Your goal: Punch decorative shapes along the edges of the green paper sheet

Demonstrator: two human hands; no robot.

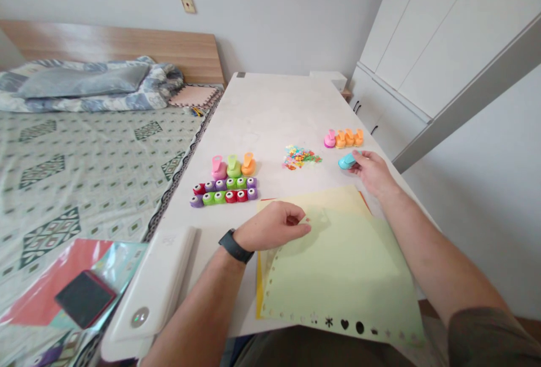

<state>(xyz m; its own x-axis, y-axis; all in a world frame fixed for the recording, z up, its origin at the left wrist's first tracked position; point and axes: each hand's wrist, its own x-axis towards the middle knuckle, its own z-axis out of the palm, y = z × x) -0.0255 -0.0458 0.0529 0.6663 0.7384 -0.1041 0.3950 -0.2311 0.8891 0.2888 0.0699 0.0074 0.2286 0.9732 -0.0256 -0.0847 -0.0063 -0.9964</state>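
Observation:
My left hand [276,223], wearing a dark wristband [236,247], is at the upper left corner of a pale green sheet of paper [346,271]. Its fingers are curled, with thumb and forefinger closed on the sheet's edge. Punched shapes run along that sheet's left and lower edges, among them a heart and an oval. Farther right, my right hand [372,174] grips a teal craft paper punch [347,160] just above the table. Under the green sheet lies a cream sheet [338,195], with yellow and red edges showing.
Colourful paper cutouts [300,157] lie in a pile on the white table [270,107]. Small punches [224,189] stand in rows at left, larger punches [234,166] behind them. Pink and orange punches [349,138] stand at right. A white laminator-like device [156,282] sits at the left edge, beside a bed.

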